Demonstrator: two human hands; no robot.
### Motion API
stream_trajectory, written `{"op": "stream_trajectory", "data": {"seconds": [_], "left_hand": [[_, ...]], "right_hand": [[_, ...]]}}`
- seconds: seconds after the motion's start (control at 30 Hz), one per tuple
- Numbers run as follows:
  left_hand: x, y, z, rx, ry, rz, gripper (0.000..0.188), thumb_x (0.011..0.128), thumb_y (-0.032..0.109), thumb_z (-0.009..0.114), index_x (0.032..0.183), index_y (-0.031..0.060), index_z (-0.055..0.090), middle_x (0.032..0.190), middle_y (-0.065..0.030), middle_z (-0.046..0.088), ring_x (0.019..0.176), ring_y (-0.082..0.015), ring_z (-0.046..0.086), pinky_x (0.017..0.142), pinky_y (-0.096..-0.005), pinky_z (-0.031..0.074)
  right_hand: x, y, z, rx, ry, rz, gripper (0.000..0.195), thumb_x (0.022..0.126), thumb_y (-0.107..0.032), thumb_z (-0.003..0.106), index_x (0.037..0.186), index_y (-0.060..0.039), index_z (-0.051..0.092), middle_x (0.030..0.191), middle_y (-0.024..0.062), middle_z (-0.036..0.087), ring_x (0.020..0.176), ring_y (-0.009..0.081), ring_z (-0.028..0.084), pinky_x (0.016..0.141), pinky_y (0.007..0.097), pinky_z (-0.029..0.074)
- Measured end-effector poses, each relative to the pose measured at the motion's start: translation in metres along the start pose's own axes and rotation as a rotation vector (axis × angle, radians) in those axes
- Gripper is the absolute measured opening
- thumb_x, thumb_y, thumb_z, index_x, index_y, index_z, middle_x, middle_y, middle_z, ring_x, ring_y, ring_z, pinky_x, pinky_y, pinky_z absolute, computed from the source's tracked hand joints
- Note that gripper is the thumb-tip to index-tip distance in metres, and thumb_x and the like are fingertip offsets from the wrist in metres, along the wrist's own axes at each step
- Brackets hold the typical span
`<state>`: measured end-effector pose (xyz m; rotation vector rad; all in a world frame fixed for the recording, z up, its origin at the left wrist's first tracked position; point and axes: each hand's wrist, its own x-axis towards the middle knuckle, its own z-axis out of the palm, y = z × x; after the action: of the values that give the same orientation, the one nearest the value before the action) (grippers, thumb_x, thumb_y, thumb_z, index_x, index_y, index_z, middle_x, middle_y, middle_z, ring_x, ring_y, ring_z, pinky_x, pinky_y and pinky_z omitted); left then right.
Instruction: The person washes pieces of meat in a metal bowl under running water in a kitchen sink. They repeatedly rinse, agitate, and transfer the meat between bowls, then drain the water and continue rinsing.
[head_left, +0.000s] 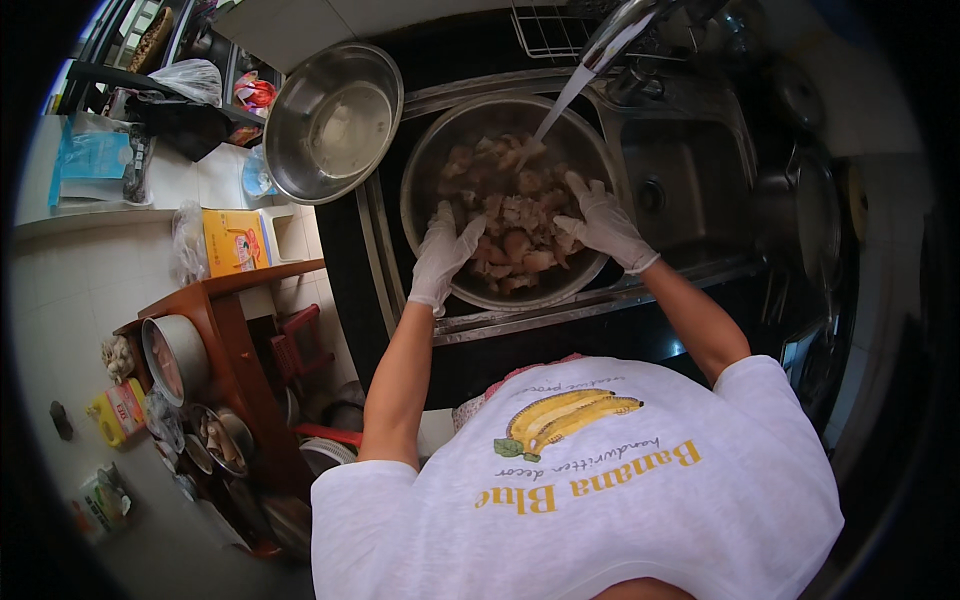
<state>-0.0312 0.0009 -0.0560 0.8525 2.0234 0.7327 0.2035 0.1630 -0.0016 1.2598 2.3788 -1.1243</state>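
A large metal basin (570, 289) stands over the left part of the sink and holds many pale pieces of raw meat (517, 217) in cloudy water. From a chrome faucet (619, 37), water runs into it. My left hand (446, 251), in a translucent disposable glove, is at the basin's near left side, fingers against the meat. At the right side, my right hand (600, 221), gloved alike, has its fingers spread at the edge of the meat. Neither hand is plainly closed on a piece; some fingertips are hidden among the meat.
An empty-looking metal bowl (345, 127) lies left of the basin. To the right is a second sink bowl (682, 187) with a drain. A wire rack (551, 34) stands behind. On a wooden cabinet (247, 390) at left are a pot (176, 360) and several dishes.
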Motion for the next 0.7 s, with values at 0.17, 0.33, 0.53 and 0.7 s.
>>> {"op": "stream_trajectory", "data": {"seconds": [0.17, 0.33, 0.53, 0.7], "left_hand": [[0.037, 0.012, 0.012, -0.428, -0.116, -0.11, 0.075, 0.092, 0.042, 0.069, 0.143, -0.0073, 0.043, 0.138, -0.0206, 0.055, 0.125, -0.0266, 0.055, 0.104, -0.0349, 0.042], [0.045, 0.034, 0.006, -0.792, -0.189, -0.165, 0.069, 0.091, 0.04, 0.07, 0.139, -0.0045, 0.05, 0.137, -0.0159, 0.057, 0.118, -0.0243, 0.058, 0.101, -0.0312, 0.045], [0.033, 0.033, 0.004, -1.059, -0.192, -0.123, 0.056, 0.093, 0.034, 0.069, 0.135, -0.0008, 0.054, 0.128, -0.011, 0.062, 0.109, -0.02, 0.063, 0.094, -0.0307, 0.051], [0.011, 0.052, -0.019, -0.868, -0.277, -0.076, 0.055, 0.088, 0.022, 0.072, 0.135, -0.0017, 0.054, 0.127, -0.0126, 0.06, 0.116, -0.0233, 0.059, 0.098, -0.032, 0.048]], "right_hand": [[0.034, 0.001, 0.028, 0.321, 0.051, -0.096, 0.095, 0.089, -0.052, 0.064, 0.156, -0.0002, 0.019, 0.151, 0.0293, 0.037, 0.141, 0.0414, 0.037, 0.115, 0.0402, 0.032], [0.076, -0.011, 0.045, 0.671, -0.068, -0.185, 0.09, 0.09, -0.039, 0.067, 0.157, -0.0016, 0.02, 0.155, 0.0223, 0.033, 0.142, 0.0337, 0.037, 0.115, 0.035, 0.03], [0.085, -0.023, 0.079, 1.12, 0.05, -0.243, 0.075, 0.088, -0.024, 0.07, 0.15, 0.0001, 0.036, 0.147, 0.0189, 0.044, 0.135, 0.0269, 0.043, 0.112, 0.0347, 0.034], [0.063, -0.028, 0.058, 1.008, -0.067, -0.19, 0.071, 0.084, -0.018, 0.072, 0.146, 0.0018, 0.041, 0.142, 0.0194, 0.047, 0.131, 0.0252, 0.046, 0.11, 0.0336, 0.036]]}}
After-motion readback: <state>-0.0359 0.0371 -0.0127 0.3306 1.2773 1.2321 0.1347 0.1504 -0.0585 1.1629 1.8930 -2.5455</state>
